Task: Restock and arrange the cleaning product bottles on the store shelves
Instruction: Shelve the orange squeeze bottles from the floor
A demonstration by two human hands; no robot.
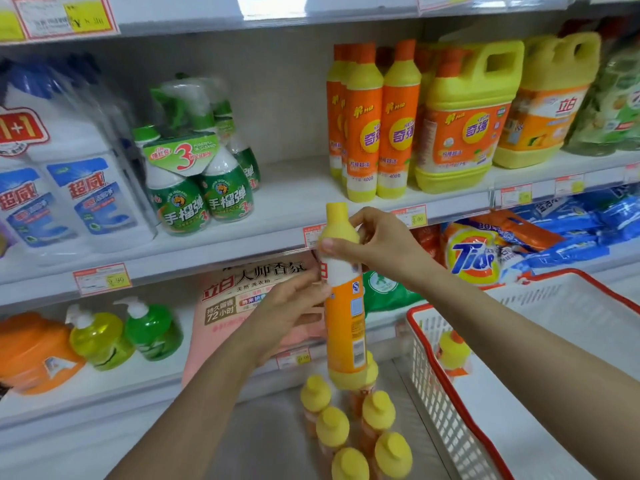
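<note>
Both hands are holding one bottle (344, 317) upright in front of the shelf (294, 195). Right hand (374, 244) is wrapping its yellow shoulder, thumb lying across the front and fingers curling behind. Left hand (291, 306) is gripping the body lower down, from the left.

Bottle is showing a yellow cap, white band, orange label and yellow base. Back label is facing me: a QS mark near the top, the rest too fine to read.

Positions relative to the bottle:
- Up-right: slim orange bottles (381, 133) standing on the shelf, reading 奇强, 400克.
- Further right: a yellow 奇强 jug (464, 123), then a 立白 jug (543, 109).
- Up-left: green spray bottles (204, 181) reading 手榴弹, wearing a big "3" tag.
- Further left: white 超威 bottles (69, 188) with a "1+1" sticker.
- Behind: pink bag (256, 292) reading 立白 大师香氛, 72小时.
- Right: Tide bag (474, 258).
- Price tags: 3.00 (412, 216) just right of the cap, 9.90 (102, 278) far left.
- Directly below: yellow-capped bottles (353, 427) standing clustered.
- Lower right: red-rimmed white basket (446, 382), one yellow-topped bottle (453, 355) sitting in it.
</note>
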